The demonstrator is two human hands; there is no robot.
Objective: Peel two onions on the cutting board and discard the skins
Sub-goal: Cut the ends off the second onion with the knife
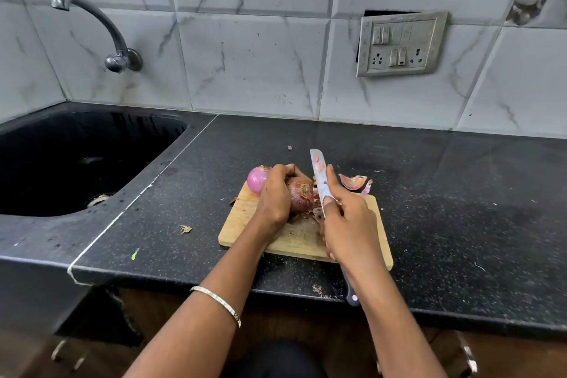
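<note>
At the far left of the dark surface (pixel 460 193) sits a black sink (pixel 76 138). On the wooden cutting board (pixel 242 224) a peeled onion (pixel 257 179) lies just beside the left hand (pixel 274 196), whose fingers curl round an unpeeled onion (pixel 302 195). The right hand (pixel 349 224) grips a knife (pixel 319 181), its blade just beside that onion. Loose skins (pixel 352 182) lie at the board's far right corner.

Grey marble-veined wall tiles (pixel 251 49), curved tap (pixel 101 31) far left, black sink (pixel 76 159) below, speckled black bench (pixel 445 209), switch plate (pixel 400 43) far right
</note>
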